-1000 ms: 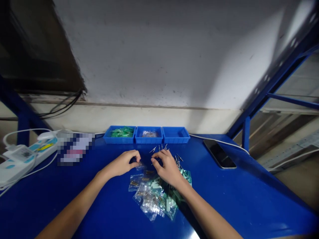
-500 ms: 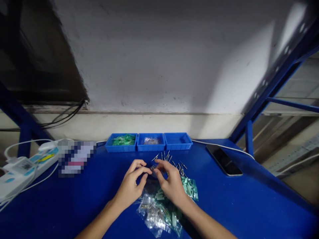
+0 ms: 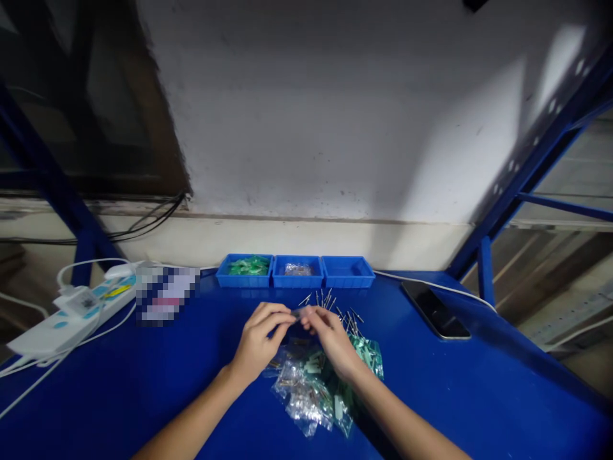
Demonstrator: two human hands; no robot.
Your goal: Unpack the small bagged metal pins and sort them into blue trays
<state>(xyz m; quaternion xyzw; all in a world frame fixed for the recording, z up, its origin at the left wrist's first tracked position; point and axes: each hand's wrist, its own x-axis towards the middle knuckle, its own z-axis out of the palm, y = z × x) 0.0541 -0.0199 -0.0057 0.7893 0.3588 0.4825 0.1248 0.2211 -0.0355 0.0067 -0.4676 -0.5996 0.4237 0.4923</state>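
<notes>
My left hand (image 3: 262,335) and my right hand (image 3: 332,335) meet over the middle of the blue table, fingertips closed in a pinch. Between them is a small clear plastic bag (image 3: 297,314), stretched between the fingertips; what it contains is too blurred to tell. Below my hands lies a heap of clear plastic bags (image 3: 306,409) with small metal and pale green pieces. Green bags (image 3: 368,354) sit to the right, partly behind my right hand. Thin metal pins (image 3: 350,319) are scattered just beyond it.
Three blue bins stand along the wall: one with green bags (image 3: 249,265), one with clear bags (image 3: 297,269), and an empty bin (image 3: 348,271). A phone (image 3: 435,310) lies at the right. A power strip (image 3: 71,319) with white cables is at the left, near a pixelated item (image 3: 167,297).
My fingers have drawn closer together on the small bag and pinch it tighter. The camera view has shifted slightly, so the bins and power strip appear farther right.
</notes>
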